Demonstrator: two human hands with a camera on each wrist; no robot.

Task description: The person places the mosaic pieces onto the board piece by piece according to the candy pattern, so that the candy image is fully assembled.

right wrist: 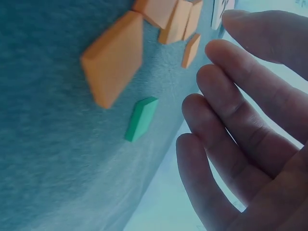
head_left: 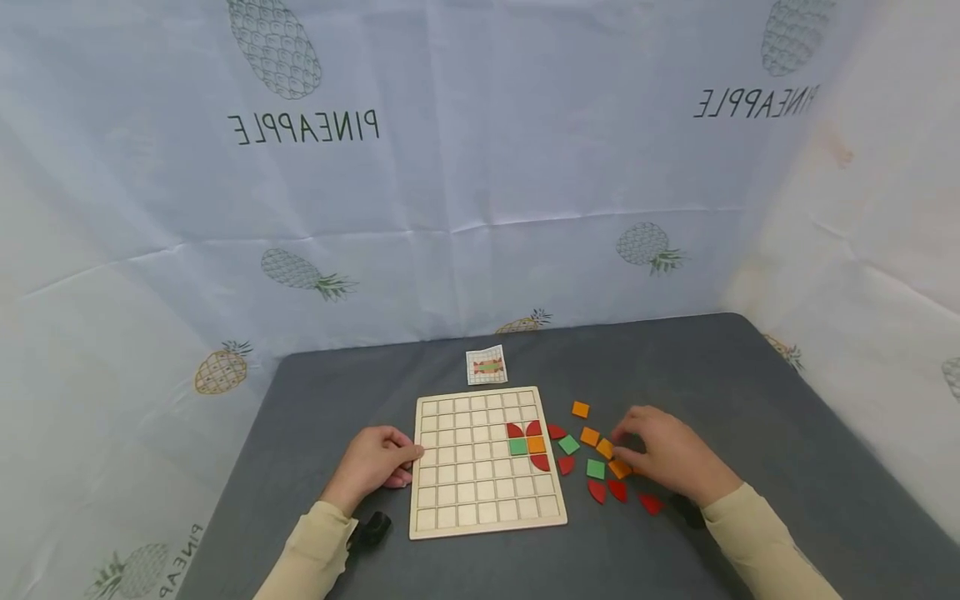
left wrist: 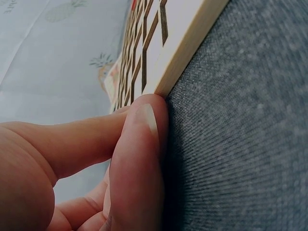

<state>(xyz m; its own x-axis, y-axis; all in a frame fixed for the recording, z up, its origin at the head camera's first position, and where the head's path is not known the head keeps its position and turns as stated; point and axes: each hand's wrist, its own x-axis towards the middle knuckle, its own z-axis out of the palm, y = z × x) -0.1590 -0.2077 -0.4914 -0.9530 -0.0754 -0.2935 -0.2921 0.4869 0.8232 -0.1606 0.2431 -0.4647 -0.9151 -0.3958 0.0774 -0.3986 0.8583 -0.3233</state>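
Observation:
A pale wooden grid board (head_left: 465, 492) lies on the dark table, with red quarter-round pieces (head_left: 540, 462), a green square (head_left: 518, 447) and an orange square (head_left: 536, 444) in its right-hand cells. At the board's left edge, my left hand (head_left: 378, 458) pinches the rim between thumb and finger; the left wrist view shows the fingertips against the wooden edge (left wrist: 185, 48). Over the loose pieces hovers my right hand (head_left: 667, 454), its fingers slightly bent and holding nothing. Below it lie orange squares (right wrist: 115, 60) and a green square (right wrist: 142, 119).
Behind the board lies a small pattern card (head_left: 487, 366) showing a coloured grid. Loose orange (head_left: 581, 409), green (head_left: 596, 469) and red pieces (head_left: 596, 491) are scattered right of the board. A pineapple-print cloth (head_left: 480, 167) hangs behind the table (head_left: 637, 358).

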